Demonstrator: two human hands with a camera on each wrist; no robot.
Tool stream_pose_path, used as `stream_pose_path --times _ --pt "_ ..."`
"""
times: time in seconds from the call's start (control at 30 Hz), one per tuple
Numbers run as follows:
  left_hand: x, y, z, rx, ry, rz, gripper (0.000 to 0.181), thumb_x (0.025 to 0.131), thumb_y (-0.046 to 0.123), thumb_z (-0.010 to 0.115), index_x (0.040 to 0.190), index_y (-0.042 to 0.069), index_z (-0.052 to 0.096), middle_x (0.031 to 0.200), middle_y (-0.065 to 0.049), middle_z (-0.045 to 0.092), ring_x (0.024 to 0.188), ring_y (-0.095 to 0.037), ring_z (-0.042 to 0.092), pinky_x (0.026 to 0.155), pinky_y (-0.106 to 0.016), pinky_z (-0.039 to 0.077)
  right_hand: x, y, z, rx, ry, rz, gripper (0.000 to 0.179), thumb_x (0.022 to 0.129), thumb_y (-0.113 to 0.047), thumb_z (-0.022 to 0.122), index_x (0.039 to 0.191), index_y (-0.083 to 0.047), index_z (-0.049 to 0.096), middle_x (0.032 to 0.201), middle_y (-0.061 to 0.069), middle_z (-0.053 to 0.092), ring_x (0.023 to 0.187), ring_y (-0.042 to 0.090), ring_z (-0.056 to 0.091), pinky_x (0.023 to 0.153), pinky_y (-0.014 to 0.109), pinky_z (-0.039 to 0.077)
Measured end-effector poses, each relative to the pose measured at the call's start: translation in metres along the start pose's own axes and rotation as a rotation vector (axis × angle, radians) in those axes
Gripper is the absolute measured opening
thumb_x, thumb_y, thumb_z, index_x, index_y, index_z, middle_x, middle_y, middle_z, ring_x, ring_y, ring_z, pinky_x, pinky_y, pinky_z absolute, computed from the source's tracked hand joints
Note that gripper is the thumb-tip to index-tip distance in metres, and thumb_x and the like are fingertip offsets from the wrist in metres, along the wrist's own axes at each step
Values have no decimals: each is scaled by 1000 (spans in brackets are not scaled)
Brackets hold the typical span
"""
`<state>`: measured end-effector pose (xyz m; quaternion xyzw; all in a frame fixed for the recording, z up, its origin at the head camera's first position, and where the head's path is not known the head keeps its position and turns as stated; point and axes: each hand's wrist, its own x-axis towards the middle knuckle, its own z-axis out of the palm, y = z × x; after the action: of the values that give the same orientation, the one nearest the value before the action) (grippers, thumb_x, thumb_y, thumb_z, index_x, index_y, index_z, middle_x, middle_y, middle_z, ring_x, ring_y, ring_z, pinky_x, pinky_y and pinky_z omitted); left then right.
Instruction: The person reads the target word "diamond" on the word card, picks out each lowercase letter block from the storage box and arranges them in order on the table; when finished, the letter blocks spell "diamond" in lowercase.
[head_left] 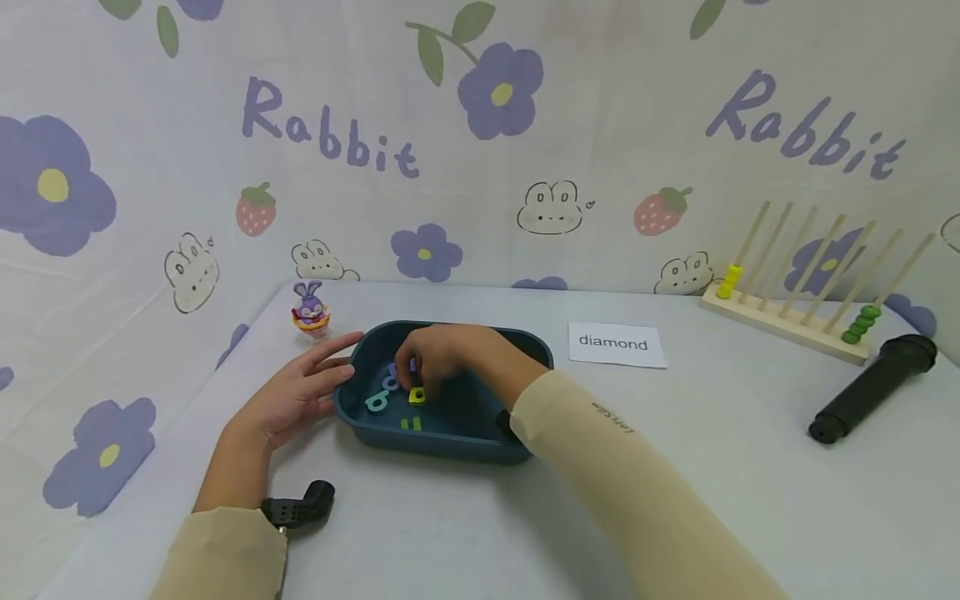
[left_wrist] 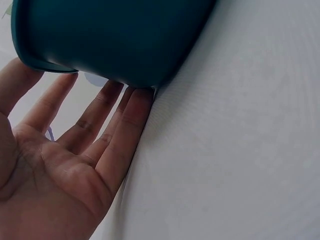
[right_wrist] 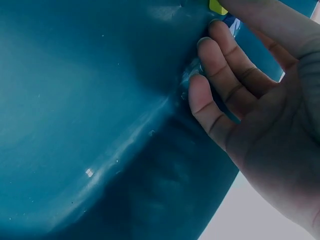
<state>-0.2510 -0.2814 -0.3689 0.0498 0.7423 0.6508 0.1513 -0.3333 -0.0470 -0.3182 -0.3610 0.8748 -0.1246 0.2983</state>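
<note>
A dark teal tray (head_left: 450,446) with a raised rim stands on the white table. My left hand (head_left: 303,396) rests against its left end, fingers mostly straight; in the left wrist view the fingertips meet the tray's outer wall (left_wrist: 115,40). Reaching into the tray, my right hand (head_left: 442,350) has thumb and forefinger down at a yellow letter piece (head_left: 417,397), seemingly pinching it. The right wrist view shows just a corner of the yellow piece (right_wrist: 217,7) by the thumb. Beside it lie a mint letter (head_left: 377,402), a purple letter (head_left: 391,380) and a green piece (head_left: 411,423).
A white card (head_left: 617,345) reading "diamond" lies right of the tray. Farther right are a wooden peg rack (head_left: 783,321) with yellow and green beads and a black cylindrical object (head_left: 873,387). A purple rabbit figure (head_left: 310,310) stands behind the left hand. Patterned cloth (head_left: 465,183) hangs behind.
</note>
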Motion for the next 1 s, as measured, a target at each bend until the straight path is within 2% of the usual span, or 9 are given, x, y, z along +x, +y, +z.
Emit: stream_pose_path --times 0.33,0.5,0.67,0.77,1.0 --pt "-1 0 -2 -9 -1 1 64 107 31 58 164 24 30 169 -17 25 150 -40 35 101 -25 54 1 -1 1 -25 -13 17 20 89 -6 79 99 -22 72 106 1 62 98 20 58 83 30 53" --pt "-1 0 -1 -11 1 2 64 106 31 58 164 24 31 168 -16 25 151 -39 34 103 -28 53 -2 1 -1 4 11 -2 18 89 -5 79 98 -19 71 103 3 62 94 20 58 78 28 52" --pt "3 0 2 -3 1 -3 63 106 29 58 163 25 32 169 -16 25 152 -40 34 111 -39 49 -12 6 -10 58 54 5 18 89 -7 78 103 -17 71 105 4 66 95 21 60 79 29 55" --pt "5 1 2 1 7 -9 63 106 29 59 163 26 32 169 -15 24 152 -40 34 113 -43 47 -18 4 -20 39 75 -10 17 90 -9 78 103 -15 71 105 4 67 95 21 61 80 30 56" --pt "2 -2 -3 2 5 -2 64 106 29 58 164 25 31 169 -16 24 152 -40 33 107 -33 52 -30 -6 -35 -15 149 -56 16 89 -11 79 103 -15 71 104 3 68 97 20 60 86 30 54"
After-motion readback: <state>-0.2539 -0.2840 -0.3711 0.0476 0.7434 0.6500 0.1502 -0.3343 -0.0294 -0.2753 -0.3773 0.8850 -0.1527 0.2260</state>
